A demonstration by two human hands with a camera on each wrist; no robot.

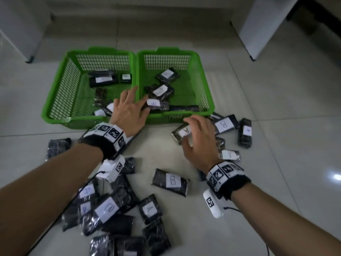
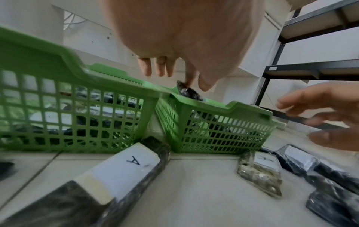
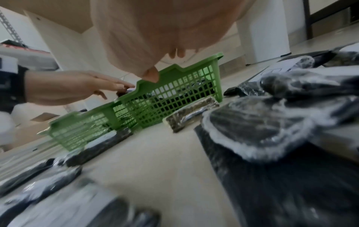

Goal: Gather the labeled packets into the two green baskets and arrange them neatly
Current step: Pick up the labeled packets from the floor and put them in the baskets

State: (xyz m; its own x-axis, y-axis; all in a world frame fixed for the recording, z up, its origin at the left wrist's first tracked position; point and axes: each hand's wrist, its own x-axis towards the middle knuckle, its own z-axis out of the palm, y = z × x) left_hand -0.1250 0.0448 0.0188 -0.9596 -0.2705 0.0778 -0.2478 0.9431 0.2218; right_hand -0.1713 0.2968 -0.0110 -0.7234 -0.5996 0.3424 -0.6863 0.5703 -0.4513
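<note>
The left hand [image 1: 129, 111] pinches a packet [image 1: 158, 105] over the front-left corner of the right basket [image 1: 200, 76], while the right hand [image 1: 200, 143] hovers before it, loose-fingered and empty.

Two baskets sit side by side on the floor [image 1: 258, 93], rims touching: the left basket [image 1: 55, 100] and the right basket [image 1: 205, 80]. The left packets [image 1: 103, 80] lie in the left basket, and the right packets [image 1: 167, 74] lie in the right one.

The left hand [image 1: 129, 111] reaches over the wall between the baskets. It pinches the end of the corner packet [image 1: 158, 104], which is in the near left corner of the right basket.

Just in front of the right basket lies the A packet [image 1: 181, 133], with the right hand [image 1: 200, 143] above it. The side packets [image 1: 226, 124] lie to its right. A pile [image 1: 110, 206] lies nearer the person, on the left. The B packet [image 1: 170, 182] lies alone between the pile and the right hand.
</note>
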